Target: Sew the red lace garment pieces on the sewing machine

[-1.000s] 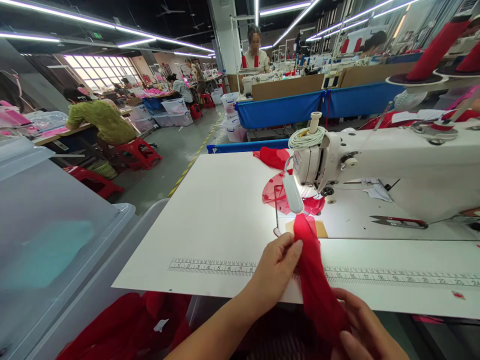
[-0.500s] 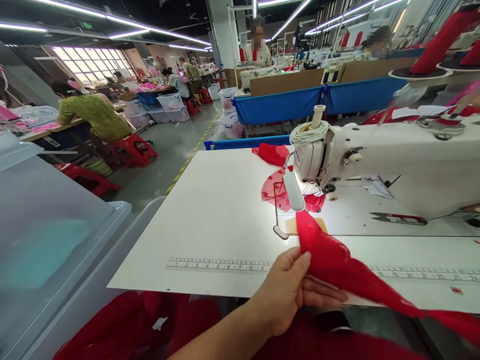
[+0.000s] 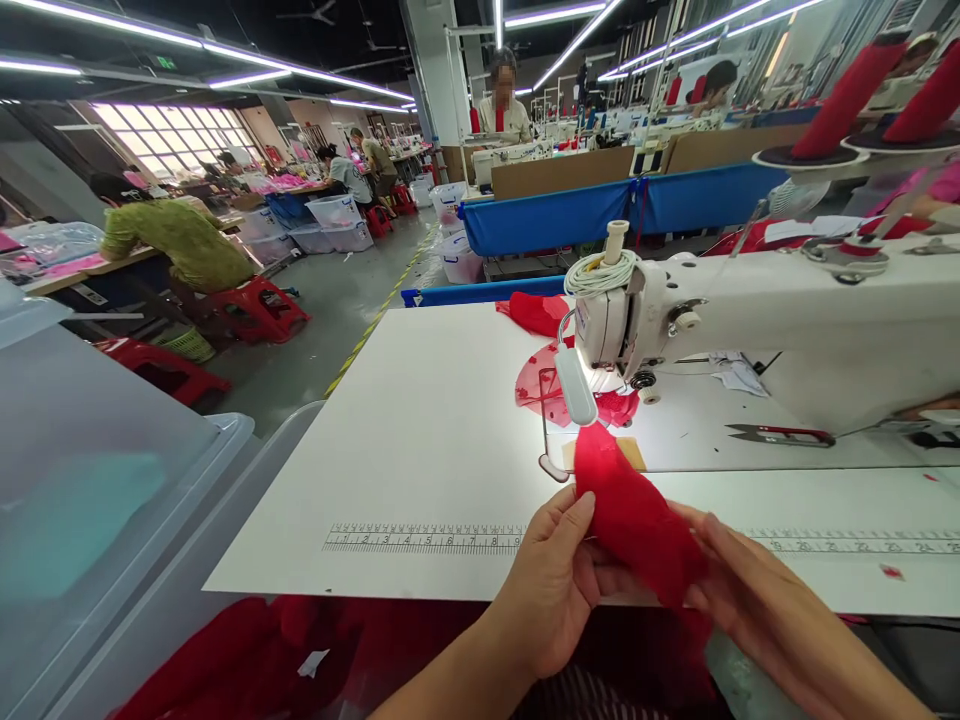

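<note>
A strip of red fabric (image 3: 630,520) runs from under the sewing machine (image 3: 611,310) toward me and hangs over the table's front edge. My left hand (image 3: 555,570) pinches its left edge, thumb on top and fingers beneath. On the other side, my right hand (image 3: 739,575) closes on the fabric's right edge, its fingertips partly hidden by the cloth. Sheer red fabric with darker spots (image 3: 541,382) lies beside the machine's needle area, which the small white lamp (image 3: 576,385) partly hides.
Thread snips (image 3: 784,435) lie right of the needle area on the white table (image 3: 420,430). A printed ruler (image 3: 427,540) follows its front edge. A translucent bin (image 3: 112,480) stands at left, with red cloth (image 3: 270,650) below the table. Red thread cones (image 3: 847,100) stand at upper right.
My right hand has come into view and taken hold of the red strip's right side. The strip, stretched off to the right before, now hangs down between both hands.
</note>
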The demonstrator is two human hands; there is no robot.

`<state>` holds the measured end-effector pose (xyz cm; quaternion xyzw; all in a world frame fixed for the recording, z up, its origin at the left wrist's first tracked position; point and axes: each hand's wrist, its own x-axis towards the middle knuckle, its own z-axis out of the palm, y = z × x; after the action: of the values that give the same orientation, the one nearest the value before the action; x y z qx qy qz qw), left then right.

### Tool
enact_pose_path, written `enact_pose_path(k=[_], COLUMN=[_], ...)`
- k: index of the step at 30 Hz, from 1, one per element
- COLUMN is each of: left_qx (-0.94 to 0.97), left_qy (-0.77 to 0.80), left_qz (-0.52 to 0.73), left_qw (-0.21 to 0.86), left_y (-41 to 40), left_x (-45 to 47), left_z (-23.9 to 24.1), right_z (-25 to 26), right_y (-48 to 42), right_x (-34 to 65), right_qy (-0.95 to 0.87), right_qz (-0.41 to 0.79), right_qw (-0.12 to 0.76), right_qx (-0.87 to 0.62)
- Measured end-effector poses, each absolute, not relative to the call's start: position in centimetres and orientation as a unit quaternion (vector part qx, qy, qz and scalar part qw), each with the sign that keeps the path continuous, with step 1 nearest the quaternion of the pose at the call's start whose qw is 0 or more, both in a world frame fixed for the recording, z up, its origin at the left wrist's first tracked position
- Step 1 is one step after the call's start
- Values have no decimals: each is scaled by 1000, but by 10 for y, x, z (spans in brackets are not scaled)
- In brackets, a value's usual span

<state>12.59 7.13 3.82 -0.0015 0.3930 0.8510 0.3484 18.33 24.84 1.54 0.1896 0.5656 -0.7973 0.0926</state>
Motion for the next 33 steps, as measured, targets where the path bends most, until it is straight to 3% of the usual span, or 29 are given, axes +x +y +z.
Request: enact_pose_path(k=[2,4,7,9,12,15,17,20,23,26,33], left_qx=[-9,-5,18,31,32,79,164,268,264,234,266], left_qy=[380,387,451,525,623,710,795,869,868,882,898], left_qz=[854,849,826,779,680,541,444,382,389,372,317], left_qw=[356,360,338,341,385,444,379,167,158,172,151], left_y=[73,72,66,61,52,45,45,60,85,101,101], left_x=[125,123,119,116,114,111,105,91,74,64,68], left_z=[44,46,42,36,30,39,51,65,59,42,37], right_z=[25,31,35,31,20,8,4,1,0,1,13], right_y=[231,227,243,261,283,286,279,261,245,241,243], right_x=[160,143,130,129,135,147,155,164,167,166,167], right_qy=[481,451,508,619,834,920,931,940,951,951,919], right_qz=[-835,-843,-832,-764,-527,-345,-298,-239,-178,-181,-347], right_qw=[223,259,161,64,-75,-175,-212,-233,-234,-219,-105], right_qx=[151,138,154,170,144,59,-2,-65,-96,-119,-158])
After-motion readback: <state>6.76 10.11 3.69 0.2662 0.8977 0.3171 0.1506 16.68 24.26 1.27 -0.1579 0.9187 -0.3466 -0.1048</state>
